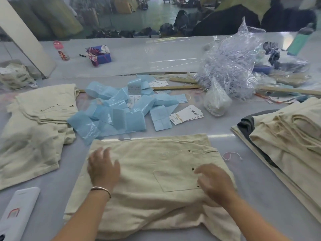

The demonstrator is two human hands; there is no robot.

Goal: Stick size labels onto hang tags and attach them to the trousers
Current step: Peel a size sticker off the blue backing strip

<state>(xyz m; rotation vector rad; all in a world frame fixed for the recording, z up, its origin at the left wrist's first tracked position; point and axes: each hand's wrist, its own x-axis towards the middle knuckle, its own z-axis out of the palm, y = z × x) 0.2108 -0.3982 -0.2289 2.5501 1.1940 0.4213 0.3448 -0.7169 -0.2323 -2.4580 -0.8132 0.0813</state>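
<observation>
Cream trousers (149, 180) lie folded front and centre on the table (243, 206), back pocket up. Left hand (103, 168) rests flat on them with relaxed fingers; right hand (214, 182) hovers by the pocket rivets, loosely curled, holding nothing. Risk, I'd guess: the fold shifts when one hand reaches away. Blue backing sheets (121, 108) clutter the path to the hang tags (187, 114); loose string (231, 156) just beside.

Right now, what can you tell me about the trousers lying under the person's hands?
The trousers are cream, of a soft woven cloth, folded and lying flat on the grey table. A back pocket with small dark rivets faces up. The left hand and right hand hover over or rest on them, fingers spread. No hang tag shows on them.
</observation>
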